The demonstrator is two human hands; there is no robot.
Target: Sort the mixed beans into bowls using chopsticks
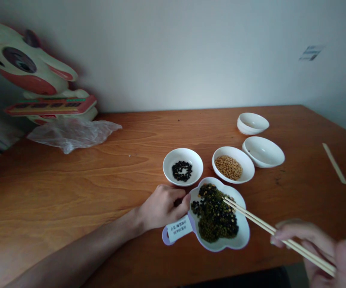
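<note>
My left hand [162, 207] is curled against the left rim of a white flower-shaped dish [245, 236], which has a lilac handle with a label and holds a heap of mixed dark and green beans [216, 216]. In my right hand [319, 250], at the lower right, is a pair of wooden chopsticks [265, 226]; their tips rest on the heap. Just behind the dish stand a white bowl with black beans [183, 166] and a white bowl with yellow beans [233, 165].
Two more white bowls [263, 152] [252, 123] stand at the back right. A single wooden stick [335, 163] lies far right on the wooden table [71, 188]. A crumpled clear plastic bag [71, 134] and a painted toy figure [31, 76] sit at the back left by the wall.
</note>
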